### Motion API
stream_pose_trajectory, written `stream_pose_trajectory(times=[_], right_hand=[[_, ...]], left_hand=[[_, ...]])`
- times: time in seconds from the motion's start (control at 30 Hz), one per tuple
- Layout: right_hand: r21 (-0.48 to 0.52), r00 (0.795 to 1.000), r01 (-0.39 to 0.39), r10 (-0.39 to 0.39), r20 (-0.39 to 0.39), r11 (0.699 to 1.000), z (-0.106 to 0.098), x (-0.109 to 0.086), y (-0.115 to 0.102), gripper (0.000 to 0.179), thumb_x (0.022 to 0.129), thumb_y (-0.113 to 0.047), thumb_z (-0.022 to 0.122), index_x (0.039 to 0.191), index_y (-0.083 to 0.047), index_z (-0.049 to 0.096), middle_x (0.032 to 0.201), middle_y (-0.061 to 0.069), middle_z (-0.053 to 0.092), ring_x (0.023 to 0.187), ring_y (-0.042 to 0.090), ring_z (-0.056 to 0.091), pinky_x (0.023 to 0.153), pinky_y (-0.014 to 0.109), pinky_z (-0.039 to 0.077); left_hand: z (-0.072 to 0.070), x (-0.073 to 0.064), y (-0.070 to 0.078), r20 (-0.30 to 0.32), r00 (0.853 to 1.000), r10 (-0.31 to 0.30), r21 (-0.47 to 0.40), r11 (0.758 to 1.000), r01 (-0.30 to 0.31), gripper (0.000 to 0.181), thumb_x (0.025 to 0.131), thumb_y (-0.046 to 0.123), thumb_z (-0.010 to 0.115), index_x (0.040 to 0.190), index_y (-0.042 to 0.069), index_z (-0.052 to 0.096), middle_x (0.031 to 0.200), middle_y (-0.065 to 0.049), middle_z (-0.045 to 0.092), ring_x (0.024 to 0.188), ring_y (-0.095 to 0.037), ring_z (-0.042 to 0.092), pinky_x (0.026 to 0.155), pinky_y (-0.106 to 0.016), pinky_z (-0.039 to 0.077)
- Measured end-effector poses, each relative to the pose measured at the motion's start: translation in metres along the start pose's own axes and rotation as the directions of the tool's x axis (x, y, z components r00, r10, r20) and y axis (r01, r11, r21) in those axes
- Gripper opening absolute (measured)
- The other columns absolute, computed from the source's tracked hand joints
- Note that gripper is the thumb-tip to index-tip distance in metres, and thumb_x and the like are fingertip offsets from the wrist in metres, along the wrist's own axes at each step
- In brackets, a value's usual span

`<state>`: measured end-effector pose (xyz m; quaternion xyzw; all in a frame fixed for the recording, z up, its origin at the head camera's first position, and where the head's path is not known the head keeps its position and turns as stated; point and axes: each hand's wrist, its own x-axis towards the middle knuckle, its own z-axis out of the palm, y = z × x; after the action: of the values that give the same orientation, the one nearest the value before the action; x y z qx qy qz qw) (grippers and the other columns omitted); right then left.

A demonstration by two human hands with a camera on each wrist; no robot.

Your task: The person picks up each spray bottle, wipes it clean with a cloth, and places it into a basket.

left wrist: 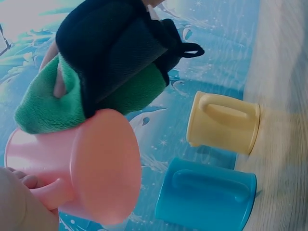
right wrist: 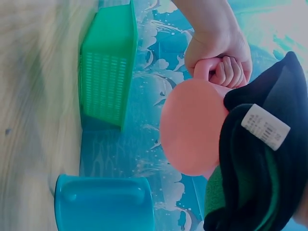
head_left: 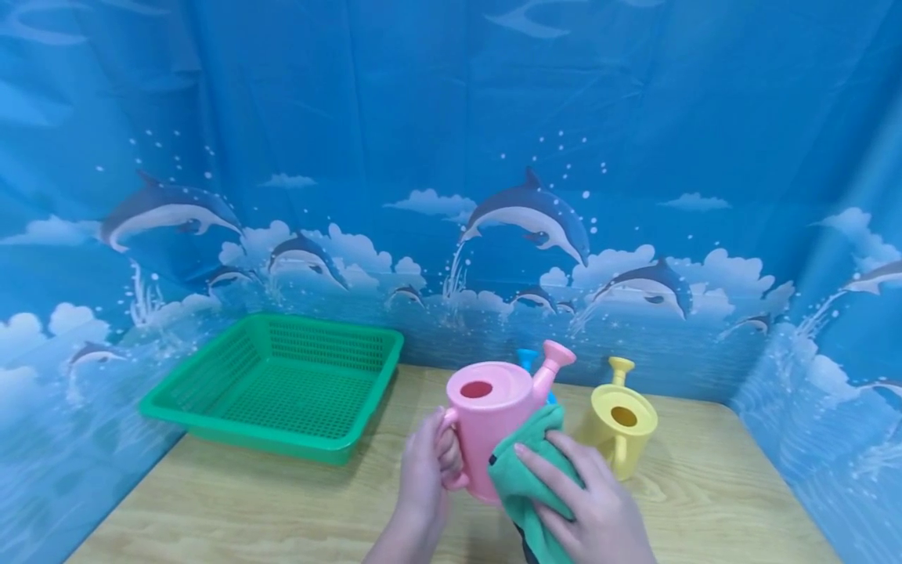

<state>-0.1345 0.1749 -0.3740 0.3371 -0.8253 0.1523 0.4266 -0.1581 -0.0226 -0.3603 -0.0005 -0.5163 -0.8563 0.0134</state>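
Evidently the tall pink plastic watering can (head_left: pixel 486 439) is held up off the bench (head_left: pixel 719 486) so that its side can be reached, since both wrist views show its flat base in the air. The left hand (head_left: pixel 426 462) curls its fingers round the looped handle, a grip that seems meant to steady the can while leaving most of its wall free. The right hand (head_left: pixel 592 501) holds a folded green cloth with a dark backing (head_left: pixel 524 478) against that wall, fluffy green side inward, probably because that is the softer face. Two more plastic watering cans, one yellow (head_left: pixel 606 431) and one blue (left wrist: pixel 207 195), stand on the bench beyond the pink one, likely set back to leave working room near the person; the rectangular green plastic basket with slotted walls (head_left: pixel 338 442) sits well to the left, apart from both hands. As for the pink can, it lies between the two hands: the left at its handle, the right at its opposite, near side with only cloth between, and the spout points forward and to the right, away from both.
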Motion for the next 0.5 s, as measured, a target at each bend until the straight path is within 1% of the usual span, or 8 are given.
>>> stream_pose_trajectory(times=[0.13, 0.23, 0.3, 0.37, 0.43, 0.5], right_hand=[[-0.008, 0.999, 0.026, -0.026, 0.024, 1.000, 0.004, -0.002, 0.000, 0.045, 0.100, -0.052, 0.038, 0.127, -0.027, 0.063, 0.124, 0.006, 0.059, 0.091, 0.017, 0.059, 0.070, 0.029, 0.053], [0.004, 0.997, 0.050, -0.050, 0.052, 0.999, 0.005, -0.003, 0.001, 0.045, 0.100, -0.052, 0.037, 0.128, -0.028, 0.062, 0.122, 0.004, 0.060, 0.092, 0.016, 0.059, 0.069, 0.027, 0.053], [0.018, 0.994, 0.054, -0.055, 0.095, 0.998, 0.003, -0.004, 0.002, 0.044, 0.099, -0.052, 0.037, 0.129, -0.030, 0.061, 0.121, 0.002, 0.060, 0.094, 0.014, 0.059, 0.070, 0.026, 0.053], [0.049, 0.988, 0.058, -0.064, 0.143, 0.997, 0.001, -0.004, 0.004, 0.041, 0.098, -0.051, 0.042, 0.129, -0.032, 0.060, 0.120, 0.000, 0.060, 0.096, 0.014, 0.059, 0.070, 0.026, 0.055], [0.080, 0.977, 0.053, -0.068, 0.201, 0.995, -0.003, -0.003, 0.007, 0.039, 0.095, -0.049, 0.053, 0.130, -0.034, 0.058, 0.120, -0.002, 0.061, 0.099, 0.013, 0.060, 0.071, 0.026, 0.056], [0.104, 0.964, 0.051, -0.076, 0.254, 0.993, -0.007, -0.003, 0.010, 0.044, 0.090, -0.045, 0.065, 0.132, -0.036, 0.057, 0.120, -0.004, 0.060, 0.100, 0.013, 0.060, 0.072, 0.027, 0.056]], left_hand=[[-0.003, 0.003, 0.001, -0.035, 0.999, -0.003, -0.030, 1.000, 0.002, 0.050, 0.099, 0.031, 0.040, 0.053, 0.015, 0.025, 0.046, 0.008, 0.023, 0.041, -0.006, 0.021, 0.042, -0.018, 0.021], [-0.005, 0.005, 0.003, -0.049, 0.999, -0.009, -0.045, 0.999, 0.007, 0.050, 0.099, 0.031, 0.039, 0.053, 0.015, 0.025, 0.046, 0.009, 0.023, 0.040, -0.006, 0.020, 0.042, -0.018, 0.020], [-0.006, 0.006, 0.004, -0.053, 0.999, -0.010, -0.048, 0.999, 0.008, 0.050, 0.099, 0.032, 0.038, 0.054, 0.015, 0.025, 0.046, 0.009, 0.023, 0.041, -0.006, 0.021, 0.042, -0.018, 0.020], [-0.007, 0.006, 0.005, -0.058, 0.998, -0.004, -0.051, 0.999, 0.001, 0.050, 0.099, 0.032, 0.038, 0.053, 0.015, 0.025, 0.046, 0.008, 0.023, 0.041, -0.006, 0.021, 0.042, -0.018, 0.020], [-0.007, 0.007, 0.006, -0.061, 0.998, 0.002, -0.054, 0.999, -0.005, 0.050, 0.099, 0.033, 0.038, 0.054, 0.015, 0.025, 0.047, 0.008, 0.023, 0.041, -0.006, 0.021, 0.042, -0.019, 0.020], [-0.007, 0.007, 0.007, -0.061, 0.998, 0.004, -0.058, 0.998, -0.008, 0.050, 0.099, 0.033, 0.039, 0.054, 0.015, 0.025, 0.047, 0.008, 0.023, 0.041, -0.007, 0.021, 0.043, -0.019, 0.020]])
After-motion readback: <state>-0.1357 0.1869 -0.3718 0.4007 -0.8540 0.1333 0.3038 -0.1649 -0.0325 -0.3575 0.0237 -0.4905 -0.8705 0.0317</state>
